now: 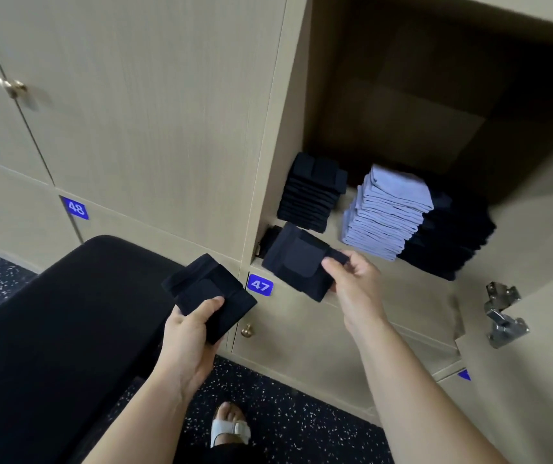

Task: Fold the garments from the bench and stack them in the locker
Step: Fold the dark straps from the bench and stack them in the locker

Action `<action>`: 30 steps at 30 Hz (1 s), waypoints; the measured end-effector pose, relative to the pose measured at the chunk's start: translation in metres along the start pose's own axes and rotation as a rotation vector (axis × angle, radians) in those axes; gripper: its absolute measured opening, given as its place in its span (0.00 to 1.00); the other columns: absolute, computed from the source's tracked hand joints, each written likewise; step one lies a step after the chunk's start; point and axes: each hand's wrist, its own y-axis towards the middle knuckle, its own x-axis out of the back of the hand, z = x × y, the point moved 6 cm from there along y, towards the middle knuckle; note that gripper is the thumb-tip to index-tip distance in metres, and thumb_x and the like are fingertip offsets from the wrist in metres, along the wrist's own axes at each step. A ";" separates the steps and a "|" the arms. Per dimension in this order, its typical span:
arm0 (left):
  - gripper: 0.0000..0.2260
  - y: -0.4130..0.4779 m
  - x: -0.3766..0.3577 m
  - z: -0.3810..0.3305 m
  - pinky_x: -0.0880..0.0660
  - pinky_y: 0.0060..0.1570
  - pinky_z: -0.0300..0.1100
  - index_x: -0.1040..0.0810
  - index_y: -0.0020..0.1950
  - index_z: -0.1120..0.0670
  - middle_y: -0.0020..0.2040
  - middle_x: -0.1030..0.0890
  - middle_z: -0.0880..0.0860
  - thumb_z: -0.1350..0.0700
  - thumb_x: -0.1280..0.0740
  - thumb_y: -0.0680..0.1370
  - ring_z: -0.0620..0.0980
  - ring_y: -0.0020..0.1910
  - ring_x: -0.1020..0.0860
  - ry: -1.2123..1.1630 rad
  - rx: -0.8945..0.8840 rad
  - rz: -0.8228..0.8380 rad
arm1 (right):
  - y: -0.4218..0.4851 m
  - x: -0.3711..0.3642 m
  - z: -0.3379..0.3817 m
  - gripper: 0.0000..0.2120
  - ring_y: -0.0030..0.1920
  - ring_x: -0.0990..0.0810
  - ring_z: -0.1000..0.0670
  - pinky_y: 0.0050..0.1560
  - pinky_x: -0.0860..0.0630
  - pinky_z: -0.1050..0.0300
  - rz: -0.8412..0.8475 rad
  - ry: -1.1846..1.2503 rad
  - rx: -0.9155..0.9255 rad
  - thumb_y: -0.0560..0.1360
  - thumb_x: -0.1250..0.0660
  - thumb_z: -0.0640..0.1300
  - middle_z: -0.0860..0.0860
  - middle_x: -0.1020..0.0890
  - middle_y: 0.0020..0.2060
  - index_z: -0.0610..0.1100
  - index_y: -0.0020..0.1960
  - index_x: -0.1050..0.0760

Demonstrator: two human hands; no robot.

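The black padded bench (pixel 51 329) runs along my left, its end close to the closed locker fronts, and the speckled dark floor (pixel 302 413) shows below with my foot (pixel 230 426) in a white sandal. Blue number plates read 48 (pixel 76 207) and 47 (pixel 260 285), and a small brass knob (pixel 247 330) sits under the 47 plate. To my right the open door (pixel 536 329) stands out with its metal hinge (pixel 503 313) showing.

My left hand (pixel 191 333) holds a folded dark garment (pixel 208 289) above the end of the bench, thumb pressed on top and fingers curled underneath. My right hand (pixel 352 283) pinches a second folded dark garment (pixel 298 259) by its right edge between thumb and fingertips, holding it at the front lip of the open locker (pixel 385 95), at its left corner. This piece covers part of something dark (pixel 268 241) in that corner of the shelf; I cannot make out what it is.

On the locker shelf stand three stacks of folded pieces. A black stack (pixel 312 195) is at the left, just behind the garment in my right hand. A light grey-blue stack (pixel 385 212) stands in the middle, apart from the black one. A dark navy stack (pixel 449 236) is beside it on the right, touching it.
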 end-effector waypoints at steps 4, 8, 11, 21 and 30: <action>0.10 0.007 0.001 -0.004 0.22 0.44 0.43 0.22 0.53 0.54 0.47 0.15 0.52 0.67 0.32 0.76 0.51 0.45 0.17 0.043 -0.061 0.000 | 0.039 0.012 -0.003 0.05 0.40 0.25 0.48 0.43 0.28 0.53 -0.063 -0.052 -0.003 0.74 0.31 0.35 0.44 0.23 0.39 0.42 0.40 0.24; 0.11 0.016 0.001 -0.007 0.22 0.45 0.44 0.21 0.54 0.54 0.47 0.15 0.52 0.67 0.32 0.76 0.51 0.46 0.17 0.084 -0.099 -0.007 | 0.070 0.001 -0.008 0.04 0.40 0.24 0.48 0.42 0.27 0.56 -0.047 -0.043 -0.022 0.74 0.32 0.34 0.44 0.22 0.39 0.40 0.42 0.24; 0.11 0.023 0.000 -0.006 0.22 0.46 0.45 0.21 0.54 0.55 0.48 0.15 0.53 0.67 0.31 0.75 0.52 0.47 0.17 0.101 -0.106 -0.006 | 0.084 -0.013 -0.011 0.02 0.37 0.25 0.51 0.33 0.28 0.67 -0.030 -0.060 -0.025 0.75 0.32 0.35 0.48 0.22 0.36 0.38 0.45 0.24; 0.10 0.031 -0.001 0.000 0.20 0.38 0.38 0.21 0.53 0.55 0.42 0.14 0.50 0.67 0.31 0.75 0.49 0.43 0.16 0.106 -0.114 -0.002 | 0.105 -0.036 -0.037 0.04 0.41 0.20 0.50 0.36 0.26 0.64 -0.002 -0.135 -0.085 0.75 0.31 0.35 0.45 0.17 0.45 0.39 0.50 0.23; 0.11 0.033 -0.001 0.000 0.19 0.40 0.41 0.20 0.54 0.56 0.45 0.14 0.52 0.67 0.31 0.74 0.51 0.45 0.15 0.119 -0.120 -0.005 | 0.113 -0.036 -0.043 0.06 0.46 0.18 0.45 0.51 0.21 0.48 -0.078 -0.466 -0.002 0.73 0.29 0.43 0.49 0.18 0.43 0.46 0.48 0.24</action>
